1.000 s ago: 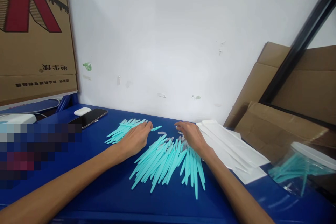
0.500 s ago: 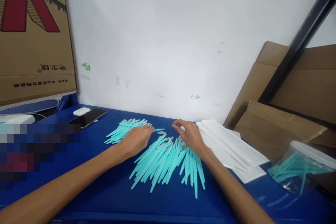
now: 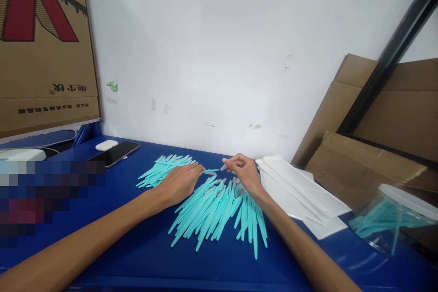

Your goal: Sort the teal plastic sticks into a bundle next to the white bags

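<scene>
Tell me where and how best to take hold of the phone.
Grip the phone by its two long edges near its right end, coming down from above. It lies flat, and the white case sits by its far edge farther left, so the right end probably gives more room.

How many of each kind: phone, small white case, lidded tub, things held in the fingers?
Phone: 1
Small white case: 1
Lidded tub: 1
Teal stick in left hand: 1
Translucent piece in right hand: 1
Total: 5
Piled teal sticks overlap too much to count.
</scene>
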`<state>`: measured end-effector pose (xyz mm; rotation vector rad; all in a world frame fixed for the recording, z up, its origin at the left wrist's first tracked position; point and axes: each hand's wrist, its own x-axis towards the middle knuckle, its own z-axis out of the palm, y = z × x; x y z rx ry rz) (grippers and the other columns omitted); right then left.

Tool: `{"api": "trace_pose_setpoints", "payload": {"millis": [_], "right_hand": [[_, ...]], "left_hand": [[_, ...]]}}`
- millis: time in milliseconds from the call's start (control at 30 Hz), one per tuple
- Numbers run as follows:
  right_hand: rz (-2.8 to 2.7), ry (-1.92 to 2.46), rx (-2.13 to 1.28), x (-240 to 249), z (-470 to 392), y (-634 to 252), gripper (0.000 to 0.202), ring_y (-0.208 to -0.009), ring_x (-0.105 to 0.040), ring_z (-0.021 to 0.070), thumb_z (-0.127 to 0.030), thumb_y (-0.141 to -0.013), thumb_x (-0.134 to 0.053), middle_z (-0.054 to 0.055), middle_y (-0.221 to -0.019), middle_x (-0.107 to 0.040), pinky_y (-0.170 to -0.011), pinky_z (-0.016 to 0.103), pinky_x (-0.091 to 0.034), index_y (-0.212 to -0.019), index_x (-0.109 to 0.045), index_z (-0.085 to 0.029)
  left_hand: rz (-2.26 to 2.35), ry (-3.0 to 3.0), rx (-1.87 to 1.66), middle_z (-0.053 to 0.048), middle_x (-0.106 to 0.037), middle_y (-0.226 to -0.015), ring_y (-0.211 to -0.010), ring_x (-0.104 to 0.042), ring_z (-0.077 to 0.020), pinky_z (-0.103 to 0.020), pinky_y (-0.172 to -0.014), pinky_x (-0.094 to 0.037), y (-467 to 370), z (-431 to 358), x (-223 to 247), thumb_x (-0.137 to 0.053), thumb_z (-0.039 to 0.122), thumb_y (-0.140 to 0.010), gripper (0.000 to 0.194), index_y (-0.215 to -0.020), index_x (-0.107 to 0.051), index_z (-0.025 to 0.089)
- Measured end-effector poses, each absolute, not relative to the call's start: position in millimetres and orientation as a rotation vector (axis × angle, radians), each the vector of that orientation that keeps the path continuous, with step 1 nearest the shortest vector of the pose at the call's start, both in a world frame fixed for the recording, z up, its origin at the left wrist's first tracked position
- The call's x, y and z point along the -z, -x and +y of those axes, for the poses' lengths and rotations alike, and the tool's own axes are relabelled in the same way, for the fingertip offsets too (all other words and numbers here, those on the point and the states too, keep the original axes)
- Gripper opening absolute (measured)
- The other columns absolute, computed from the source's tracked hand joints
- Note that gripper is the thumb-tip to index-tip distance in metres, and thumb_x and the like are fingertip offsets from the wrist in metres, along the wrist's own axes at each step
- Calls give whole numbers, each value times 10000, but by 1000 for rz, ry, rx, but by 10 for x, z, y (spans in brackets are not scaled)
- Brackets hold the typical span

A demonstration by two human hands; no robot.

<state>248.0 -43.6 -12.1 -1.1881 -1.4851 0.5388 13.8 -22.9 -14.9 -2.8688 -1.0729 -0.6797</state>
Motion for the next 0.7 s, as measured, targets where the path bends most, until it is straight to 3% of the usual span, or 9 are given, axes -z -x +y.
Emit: {"api": "trace_pose_setpoints", "payload": {"millis": [367,700], "right_hand": [[-1311,1024,-830,160,-402,-2459,355,-711,-700,178,-506,-723,-766,42,-733,-744,-796,319,-520,-783,-635,-182],[-1440,980,-917,157,-458,-2403,326,-814,-712,206,-491,-762,-743,53,-755,-745,-827,334,-520,-789,-639,-184]], "left_hand": [[-1023,2920,837,-83,-666,-1095,-958,-633,-222,-339,-807,-475,-149,-233,154,-305,281,-1015,318,-1188,-556,192],[-990,2914,929,-61,-654,-974,-816,-606,-184,-295,-706,-457,-162,-298,81,-300,245,-1006,316,-1152,-573,184]]}}
